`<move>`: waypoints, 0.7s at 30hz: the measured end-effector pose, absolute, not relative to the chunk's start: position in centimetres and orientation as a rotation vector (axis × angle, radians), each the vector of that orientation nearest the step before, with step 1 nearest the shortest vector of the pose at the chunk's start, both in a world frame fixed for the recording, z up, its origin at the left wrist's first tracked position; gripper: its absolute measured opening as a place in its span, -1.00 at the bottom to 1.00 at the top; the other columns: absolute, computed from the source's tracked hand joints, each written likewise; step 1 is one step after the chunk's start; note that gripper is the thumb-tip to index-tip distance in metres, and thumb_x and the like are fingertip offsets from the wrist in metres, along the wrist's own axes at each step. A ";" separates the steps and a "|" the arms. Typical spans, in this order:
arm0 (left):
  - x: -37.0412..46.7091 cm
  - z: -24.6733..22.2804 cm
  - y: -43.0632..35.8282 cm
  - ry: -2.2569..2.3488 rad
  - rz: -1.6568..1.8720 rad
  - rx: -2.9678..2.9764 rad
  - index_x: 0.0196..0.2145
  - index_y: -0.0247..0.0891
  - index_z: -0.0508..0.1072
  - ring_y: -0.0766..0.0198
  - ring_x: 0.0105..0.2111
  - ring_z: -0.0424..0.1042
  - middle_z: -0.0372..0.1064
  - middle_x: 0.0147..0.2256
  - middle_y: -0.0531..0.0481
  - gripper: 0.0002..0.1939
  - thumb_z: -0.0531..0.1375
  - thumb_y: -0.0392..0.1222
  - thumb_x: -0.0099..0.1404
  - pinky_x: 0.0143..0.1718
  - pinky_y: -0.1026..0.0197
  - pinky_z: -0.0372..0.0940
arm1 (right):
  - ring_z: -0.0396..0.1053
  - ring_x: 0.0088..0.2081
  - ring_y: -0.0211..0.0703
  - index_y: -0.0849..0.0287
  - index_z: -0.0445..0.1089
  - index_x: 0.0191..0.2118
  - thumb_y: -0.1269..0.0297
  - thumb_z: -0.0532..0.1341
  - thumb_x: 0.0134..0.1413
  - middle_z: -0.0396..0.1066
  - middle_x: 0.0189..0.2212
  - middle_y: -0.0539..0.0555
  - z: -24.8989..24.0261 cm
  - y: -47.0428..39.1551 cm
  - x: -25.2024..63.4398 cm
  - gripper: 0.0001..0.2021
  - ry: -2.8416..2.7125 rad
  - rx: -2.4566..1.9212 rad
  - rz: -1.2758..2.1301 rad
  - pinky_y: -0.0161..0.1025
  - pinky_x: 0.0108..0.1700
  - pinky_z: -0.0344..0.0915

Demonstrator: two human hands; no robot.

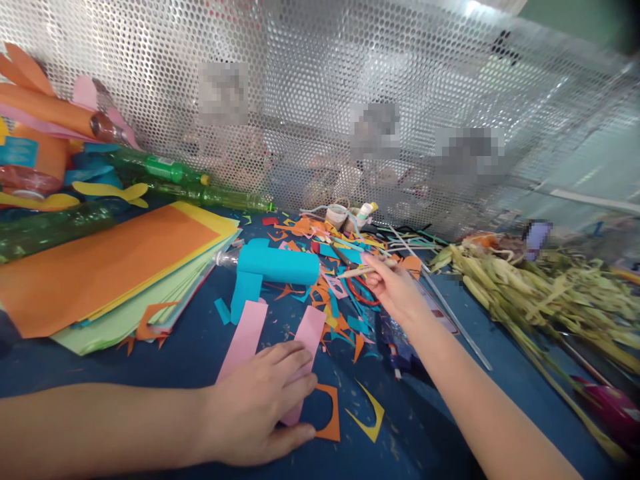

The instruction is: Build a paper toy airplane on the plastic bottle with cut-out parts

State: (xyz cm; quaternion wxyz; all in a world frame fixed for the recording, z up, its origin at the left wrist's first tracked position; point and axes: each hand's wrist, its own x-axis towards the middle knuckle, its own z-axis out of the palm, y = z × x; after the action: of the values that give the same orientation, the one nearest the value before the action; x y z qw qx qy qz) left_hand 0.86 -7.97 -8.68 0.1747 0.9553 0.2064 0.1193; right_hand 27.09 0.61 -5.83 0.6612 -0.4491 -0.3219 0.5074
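My left hand [265, 400] lies flat, palm down, over two pink paper strips [244, 333], its fingers resting on the right one. Just beyond the strips is a plastic bottle wrapped in blue paper [280, 262], lying on its side with its white cap to the left. My right hand [393, 287] is closed in a pinch on a thin, pale pencil-like stick [357, 271], held above the paper scraps. Red-handled scissors [364, 293] lie partly hidden beneath that hand. An orange paper offcut [330, 420] with a round cutout sits beside my left fingers.
Stacked coloured paper [125, 267] lies at left, with green bottles [165, 167] and orange paper-covered bottles [50, 100] behind. Paper scraps [300, 227] spread across the middle. Dried husks [520, 287] cover the right. A perforated metal screen [310, 80] stands behind, with people beyond it.
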 end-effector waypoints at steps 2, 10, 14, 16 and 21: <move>0.9 -8.5 -7.9 0.583 0.367 2.692 -0.03 -0.34 0.36 -0.04 0.07 0.22 0.29 0.01 -0.26 -0.56 0.05 0.01 0.27 0.07 -0.04 0.21 | -0.01 -0.70 -0.52 0.21 0.27 -0.60 0.38 0.43 -0.34 0.07 -0.72 -0.20 -5.8 0.5 27.0 -0.72 -0.710 -1.017 1.160 -0.57 -0.74 0.04; 0.9 -8.5 -7.9 0.554 0.539 2.659 -0.05 -0.43 0.31 0.00 -0.02 0.29 0.33 -0.10 -0.29 -0.56 0.13 -0.10 0.17 0.03 0.05 0.27 | -0.09 -0.75 -0.51 0.26 0.41 -0.47 0.06 0.31 -0.12 -0.05 -0.80 -0.21 -5.2 0.0 27.0 -0.69 -0.767 -1.075 1.271 -0.54 -0.77 -0.08; 0.8 -8.6 -7.8 0.510 0.475 2.706 -0.01 -0.37 0.27 0.07 -0.01 0.30 0.34 -0.10 -0.24 -0.63 0.04 -0.35 0.20 0.01 0.08 0.28 | 0.00 -0.71 -0.50 0.24 0.38 -0.52 0.08 0.37 -0.20 0.04 -0.76 -0.18 -5.3 -0.3 26.6 -0.69 -0.888 -1.075 1.258 -0.53 -0.72 -0.03; 0.7 -8.5 -7.7 0.476 0.438 2.744 0.02 -0.39 0.24 0.08 0.00 0.29 0.34 -0.09 -0.24 -0.62 -0.01 -0.40 0.23 0.03 0.08 0.27 | 0.01 -0.70 -0.49 0.22 0.33 -0.55 0.13 0.41 -0.25 0.04 -0.75 -0.19 -5.4 -0.6 26.1 -0.70 -0.915 -1.129 1.260 -0.51 -0.71 -0.01; 0.6 -8.3 -7.4 0.458 0.398 2.798 -0.01 -0.43 0.29 0.07 0.01 0.28 0.34 -0.08 -0.27 -0.66 -0.06 -0.37 0.29 0.07 0.11 0.24 | -0.01 -0.72 -0.47 0.18 0.27 -0.53 0.17 0.38 -0.19 -0.01 -0.77 -0.23 -5.4 -1.2 25.3 -0.71 -0.937 -1.174 1.293 -0.50 -0.71 0.02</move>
State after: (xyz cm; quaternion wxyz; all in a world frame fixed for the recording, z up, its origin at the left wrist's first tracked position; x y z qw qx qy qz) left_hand 0.57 -7.41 -8.28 0.1386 0.9678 0.1585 0.1377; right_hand 25.26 -1.17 -5.45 0.5477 -0.4955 -0.3956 0.5459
